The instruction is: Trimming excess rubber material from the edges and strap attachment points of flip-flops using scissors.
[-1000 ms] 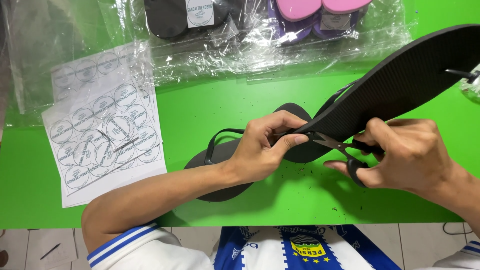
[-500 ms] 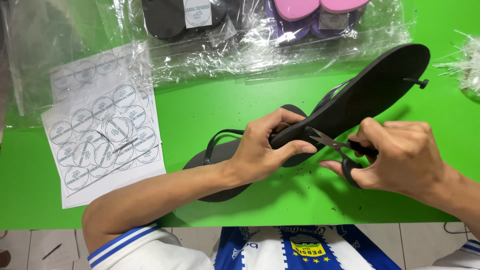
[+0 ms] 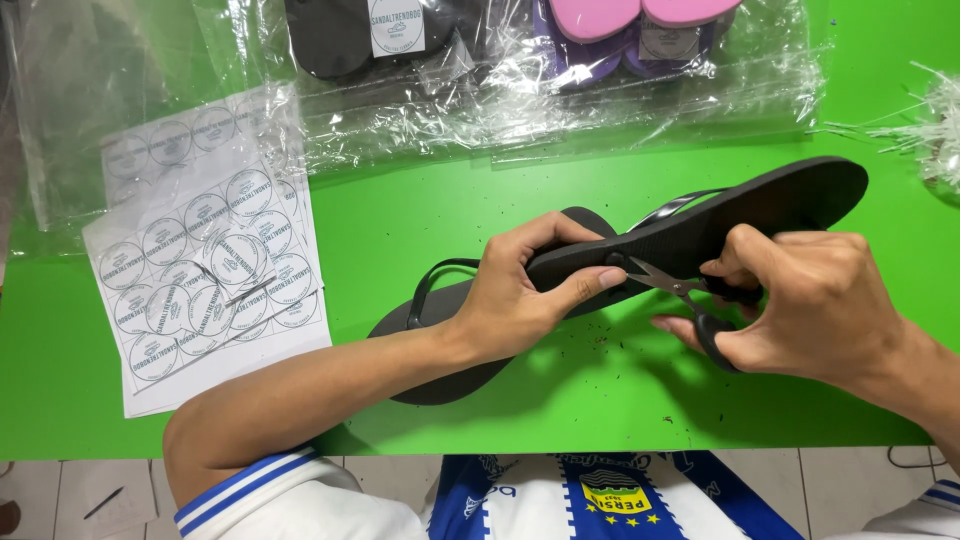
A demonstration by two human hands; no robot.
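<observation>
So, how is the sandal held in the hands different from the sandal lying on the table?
The held sandal is lifted and tilted with its sole toward the camera, gripped by the left hand; the lying sandal rests flat, strap up. Scissors in the right hand touch only the held sandal. Both are black.

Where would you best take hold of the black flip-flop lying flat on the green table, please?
Probably by its strap, coming from above on the left. The flat flip-flop lies sole down, so the strap arches clear of the footbed, and that end is open. The left hand and the raised flip-flop cover its far end.
</observation>
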